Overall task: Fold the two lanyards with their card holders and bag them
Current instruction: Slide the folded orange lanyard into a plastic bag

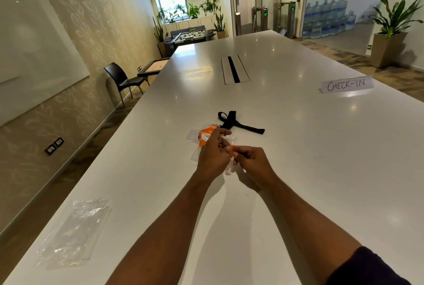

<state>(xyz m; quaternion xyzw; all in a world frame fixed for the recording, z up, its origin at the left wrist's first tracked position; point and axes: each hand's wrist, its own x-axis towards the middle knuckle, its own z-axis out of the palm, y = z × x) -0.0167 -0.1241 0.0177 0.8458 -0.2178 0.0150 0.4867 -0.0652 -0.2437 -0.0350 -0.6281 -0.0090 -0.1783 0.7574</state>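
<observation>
Both hands, left (212, 155) and right (252, 164), are pinching the orange lanyard (205, 134) above the table (298, 147), apparently folding it compact for bagging; black lanyard (238, 123) is lying just beyond, bags (75, 232) waiting near-left.

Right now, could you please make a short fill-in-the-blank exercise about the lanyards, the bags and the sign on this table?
1. Both hands work on the ____ lanyard.
2. The black lanyard lies ____ on the table.
3. The sign reads ____.
4. The spare plastic bags lie near the table's ____ edge.

Missing words: orange; untouched; CHECK-IN; left
</observation>
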